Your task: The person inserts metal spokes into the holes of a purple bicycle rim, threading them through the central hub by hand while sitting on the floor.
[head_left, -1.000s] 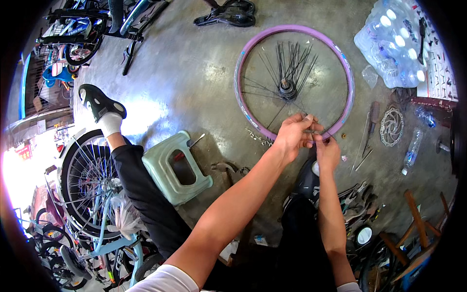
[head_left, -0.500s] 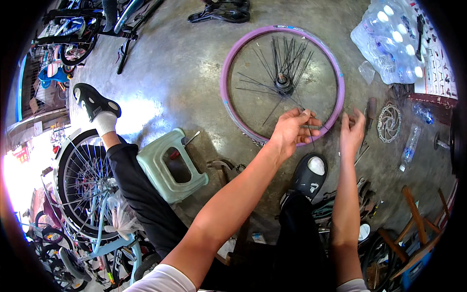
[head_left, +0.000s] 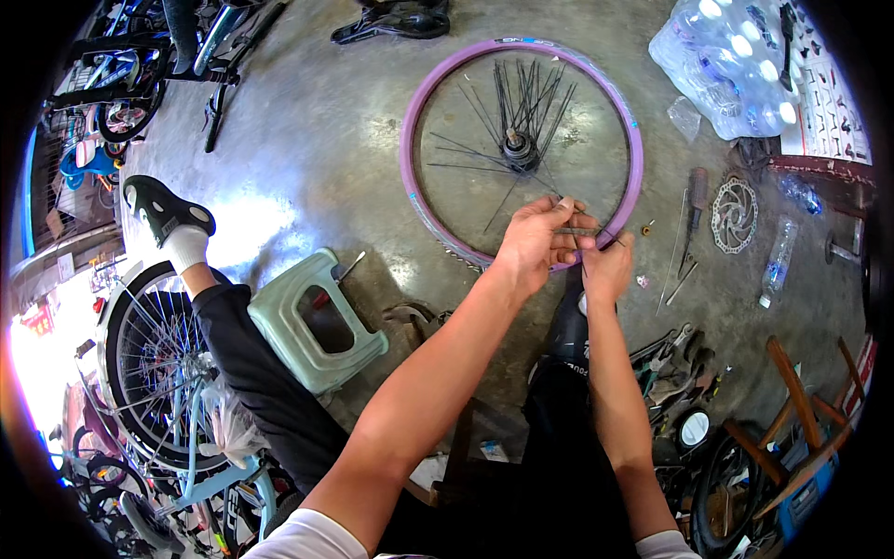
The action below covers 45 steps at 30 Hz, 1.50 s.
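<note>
A purple bicycle rim (head_left: 413, 140) lies flat on the floor. Inside it stands a dark hub (head_left: 520, 149) with many thin black spokes fanning out, mostly loose at their outer ends. My left hand (head_left: 535, 244) is over the rim's lower part, its fingers closed around several thin dark spokes (head_left: 579, 231). Close beside it, at the rim's lower right, my right hand (head_left: 607, 270) has its fingers pinched together near the spoke ends. What lies between those right fingertips is too small to make out.
A screwdriver (head_left: 697, 191), a brake disc (head_left: 735, 215) and a plastic bottle (head_left: 778, 261) lie at right. Bundled bottles (head_left: 722, 70) sit far right. A pale green stool (head_left: 270, 321) stands at left, with a light blue bicycle (head_left: 191, 438) beyond. Tools (head_left: 666, 359) are heaped near my right forearm.
My right hand has moved left from beside the screwdriver to the rim, next to my left hand. My left hand keeps its grip on the spokes. The whole view has shifted slightly.
</note>
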### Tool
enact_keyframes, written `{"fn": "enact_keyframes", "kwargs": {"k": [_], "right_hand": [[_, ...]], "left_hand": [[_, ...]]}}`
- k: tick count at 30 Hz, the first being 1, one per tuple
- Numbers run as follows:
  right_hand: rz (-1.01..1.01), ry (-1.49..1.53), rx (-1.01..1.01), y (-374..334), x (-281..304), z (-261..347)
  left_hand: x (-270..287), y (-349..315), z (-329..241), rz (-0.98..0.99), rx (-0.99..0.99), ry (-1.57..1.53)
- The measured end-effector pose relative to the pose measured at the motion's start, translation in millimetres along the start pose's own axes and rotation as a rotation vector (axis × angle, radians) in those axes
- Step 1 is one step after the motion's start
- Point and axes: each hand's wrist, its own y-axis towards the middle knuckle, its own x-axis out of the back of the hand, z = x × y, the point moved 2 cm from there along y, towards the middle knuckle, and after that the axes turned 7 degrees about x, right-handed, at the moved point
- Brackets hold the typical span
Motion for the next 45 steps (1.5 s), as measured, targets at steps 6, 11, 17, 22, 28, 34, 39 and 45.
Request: {"fn": "enact_keyframes", "kwargs": {"k": [6, 11, 17, 22, 28, 34, 39, 45], "right_hand": [[-0.227, 0.922, -0.266, -10.5, 2.9, 8.7], [-0.018, 1.255, -0.674, 3.3, 23.3, 16.9], [0.056, 1.249, -0.646, -0.5, 29.4, -0.1], [0.099, 1.365, -0.611, -2.0, 31.6, -10.8], [0.196, 1.604, -0.505, 6.0, 41.3, -28.3], [0.313, 1.809, -0.338, 10.5, 57.5, -20.2], [0.436, 1.936, -0.121, 19.3, 63.1, -11.2], [0.543, 2.017, 0.062, 24.7, 60.9, -8.5]], "left_hand": [[5.6, -2.1, -2.5, -0.024, 0.003, 0.017], [5.0, -2.0, -2.3, -0.022, 0.006, 0.033], [6.4, -4.1, -4.7, -0.017, 0.004, 0.067], [10.5, -4.4, -2.2, -0.021, 0.019, 0.072], [13.7, -5.4, -3.7, -0.035, 0.012, 0.126], [8.2, -7.1, -1.9, -0.102, 0.009, 0.156], [4.1, -8.7, -0.6, -0.172, 0.021, 0.167], [3.7, -5.9, 4.9, -0.186, 0.006, 0.159]]}}
